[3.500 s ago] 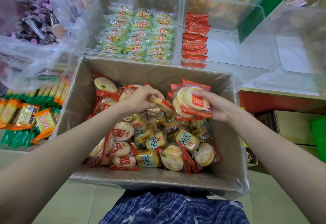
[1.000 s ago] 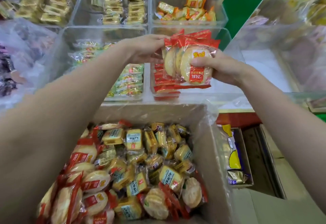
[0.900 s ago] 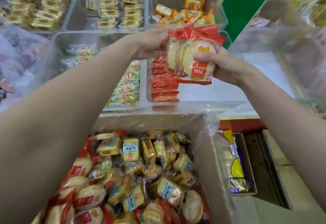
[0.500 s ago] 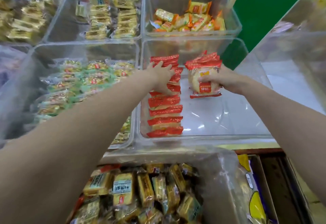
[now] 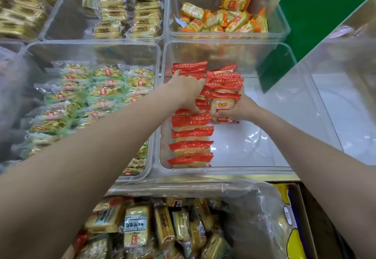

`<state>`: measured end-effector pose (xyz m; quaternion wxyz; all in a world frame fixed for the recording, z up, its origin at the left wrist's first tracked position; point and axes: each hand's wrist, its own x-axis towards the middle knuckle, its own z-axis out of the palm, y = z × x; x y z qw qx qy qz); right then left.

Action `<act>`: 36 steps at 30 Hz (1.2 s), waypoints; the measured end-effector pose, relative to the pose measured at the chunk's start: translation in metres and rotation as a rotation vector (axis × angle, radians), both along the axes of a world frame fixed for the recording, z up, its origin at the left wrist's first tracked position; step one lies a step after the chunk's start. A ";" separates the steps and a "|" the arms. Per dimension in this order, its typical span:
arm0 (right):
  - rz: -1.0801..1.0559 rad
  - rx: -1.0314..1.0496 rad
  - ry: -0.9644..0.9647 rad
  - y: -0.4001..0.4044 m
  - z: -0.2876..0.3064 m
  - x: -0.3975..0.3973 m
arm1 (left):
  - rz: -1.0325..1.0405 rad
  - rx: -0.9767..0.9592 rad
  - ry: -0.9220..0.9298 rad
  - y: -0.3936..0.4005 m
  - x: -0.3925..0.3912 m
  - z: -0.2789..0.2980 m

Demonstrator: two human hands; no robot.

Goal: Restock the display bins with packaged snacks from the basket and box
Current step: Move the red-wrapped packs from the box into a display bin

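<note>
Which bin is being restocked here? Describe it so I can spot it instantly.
Find the green panel at upper right; the clear bin just below and left of it is the one. Unlike its neighbours, it holds red-wrapped rice crackers in a row along its left side, with bare floor on the right.

Clear plastic bins, glossy wrappers

Display bin showing smooth transparent plastic; red cracker packets gleaming in glossy film; box showing matt cardboard.

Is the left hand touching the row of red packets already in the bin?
Touching. The head view shows the left hand lying on the row of red packets, fingers spread over its far end.
</note>
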<state>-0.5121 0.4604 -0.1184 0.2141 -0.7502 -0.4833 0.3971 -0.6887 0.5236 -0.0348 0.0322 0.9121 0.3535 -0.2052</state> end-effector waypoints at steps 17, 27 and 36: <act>0.152 0.277 -0.156 -0.051 0.132 -0.036 | 0.016 0.082 -0.878 -0.079 -0.059 0.037; 0.734 0.126 0.075 -0.191 0.122 -0.188 | 0.100 -0.231 -0.475 -0.224 -0.214 -0.014; 1.340 -0.557 -0.390 -0.259 0.056 -0.267 | 0.384 -0.530 0.129 -0.269 -0.280 -0.038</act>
